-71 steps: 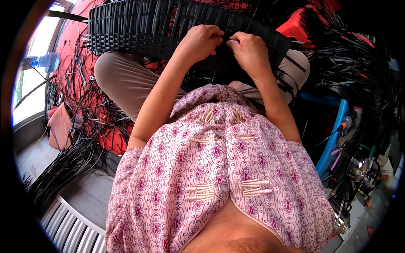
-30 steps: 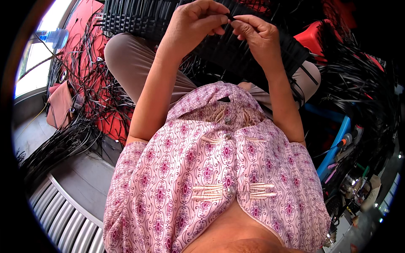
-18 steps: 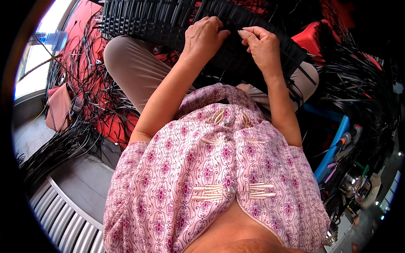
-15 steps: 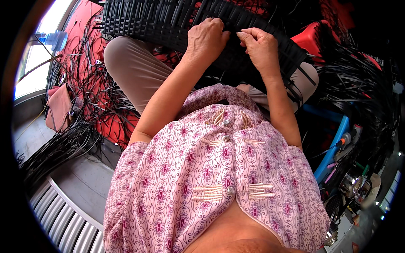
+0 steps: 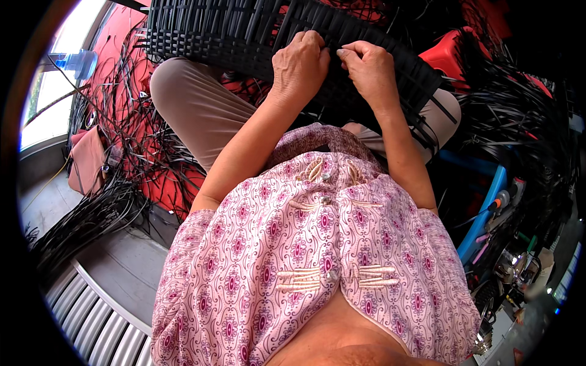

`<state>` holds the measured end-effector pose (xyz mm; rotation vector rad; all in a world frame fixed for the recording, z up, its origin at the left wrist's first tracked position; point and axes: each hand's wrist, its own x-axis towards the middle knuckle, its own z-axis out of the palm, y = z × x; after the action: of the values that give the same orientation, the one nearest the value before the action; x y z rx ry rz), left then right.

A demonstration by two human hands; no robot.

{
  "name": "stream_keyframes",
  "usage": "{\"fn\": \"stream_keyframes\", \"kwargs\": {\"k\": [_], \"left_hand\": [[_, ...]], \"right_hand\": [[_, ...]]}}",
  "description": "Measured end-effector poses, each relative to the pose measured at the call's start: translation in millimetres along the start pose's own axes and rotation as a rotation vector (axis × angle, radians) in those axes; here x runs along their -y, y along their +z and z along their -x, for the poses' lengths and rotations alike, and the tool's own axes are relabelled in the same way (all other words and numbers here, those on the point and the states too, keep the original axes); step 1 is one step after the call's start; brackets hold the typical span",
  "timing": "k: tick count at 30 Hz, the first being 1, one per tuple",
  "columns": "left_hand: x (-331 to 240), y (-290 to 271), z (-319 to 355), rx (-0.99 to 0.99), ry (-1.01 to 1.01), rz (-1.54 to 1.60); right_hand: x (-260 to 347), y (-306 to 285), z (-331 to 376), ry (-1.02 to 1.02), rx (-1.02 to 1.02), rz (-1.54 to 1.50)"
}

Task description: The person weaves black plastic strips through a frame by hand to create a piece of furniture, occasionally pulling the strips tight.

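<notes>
A black woven panel [image 5: 207, 36] of flat plastic strips lies across my lap, its left part closely woven and long strips running side by side on top. My left hand [image 5: 299, 67] rests on its middle, fingers curled down and thumb pressed in. Just to the right, my right hand [image 5: 371, 74] is closed in a pinch, thumb against forefinger, over the dark weave. The fingertips are a small gap apart. Whatever strip either hand grips blends into the black behind it.
Loose black strips [image 5: 91, 213] lie in heaps at left, more [image 5: 513, 116] at right. Nearby are a red plastic stool-like object [image 5: 448, 55], a blue crate edge [image 5: 485, 213] with tools beside it, a pink pouch [image 5: 87, 161], a clear blue bottle [image 5: 79, 63] and a slatted grey seat [image 5: 101, 317].
My left hand has shifted slightly down toward me. My right hand has moved slightly left, its thumb and forefinger still together. The panel stays nearly in place.
</notes>
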<state>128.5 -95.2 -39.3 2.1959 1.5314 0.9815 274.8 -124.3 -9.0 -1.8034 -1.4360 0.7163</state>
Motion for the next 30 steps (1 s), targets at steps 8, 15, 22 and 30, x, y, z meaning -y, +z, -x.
{"fn": "stream_keyframes", "kwargs": {"k": [8, 15, 22, 30], "left_hand": [[3.7, 2.0, -3.2, 0.0, -0.045, 0.077], [3.7, 5.6, -3.6, 0.002, -0.043, 0.114], [15.2, 2.1, -13.5, 0.151, -0.22, 0.379], [24.2, -0.2, -16.4, 0.282, -0.441, 0.722]], "right_hand": [[-3.1, 1.0, -2.3, -0.008, -0.004, -0.013], [-3.3, 0.3, -2.5, -0.019, -0.006, 0.003], [-6.7, 6.5, -3.8, -0.043, -0.054, 0.126], [2.0, 4.1, -6.3, -0.017, 0.036, 0.243]]}}
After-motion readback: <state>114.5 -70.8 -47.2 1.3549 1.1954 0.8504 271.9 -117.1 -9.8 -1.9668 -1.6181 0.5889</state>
